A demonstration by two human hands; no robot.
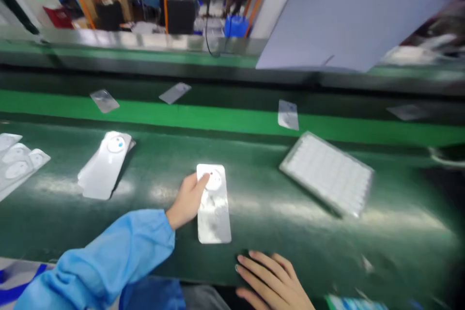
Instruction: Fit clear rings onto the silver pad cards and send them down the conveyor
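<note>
My left hand (189,199), in a light blue sleeve, grips a white phone back cover (215,215) by its left edge. The thumb lies on top, beside the round camera ring at the cover's far end. My right hand (274,278) is near the front edge of the green table, to the right of the cover and apart from it, with its fingers stretched out. To the left lies a small stack of similar white covers (103,169), the top one showing a round ring with a blue dot. More white pieces with rings (18,169) lie at the far left edge.
A white tray with rows of cells (327,174) sits at an angle on the right of the green table (254,155). Behind it, several thin flat pieces lie along a green strip (218,118). A large paper sheet (337,19) hangs at upper right. People in blue work beyond.
</note>
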